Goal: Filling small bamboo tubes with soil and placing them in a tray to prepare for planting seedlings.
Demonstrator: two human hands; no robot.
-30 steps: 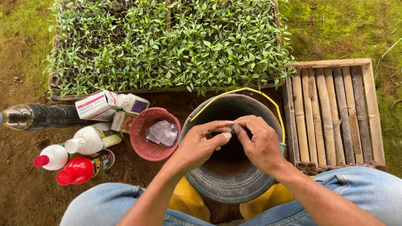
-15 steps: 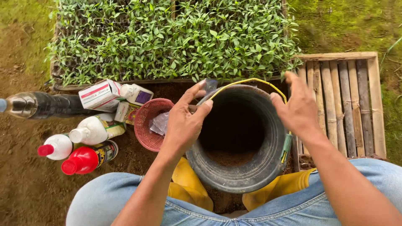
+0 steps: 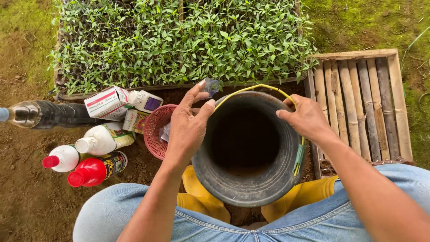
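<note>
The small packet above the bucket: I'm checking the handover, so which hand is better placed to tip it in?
Left hand, probably: it pinches the packet at the bucket rim; the right hand grips the far rim.

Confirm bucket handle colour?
Yellow wire handle, with a green piece at its right end, on the dark grey bucket. Head view, the only one.

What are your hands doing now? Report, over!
Left hand pinching small clear sachet above dark round metal bucket. Right hand gripping bucket rim by yellow handle. Red plastic basket beside bucket, nothing blocking.
</note>
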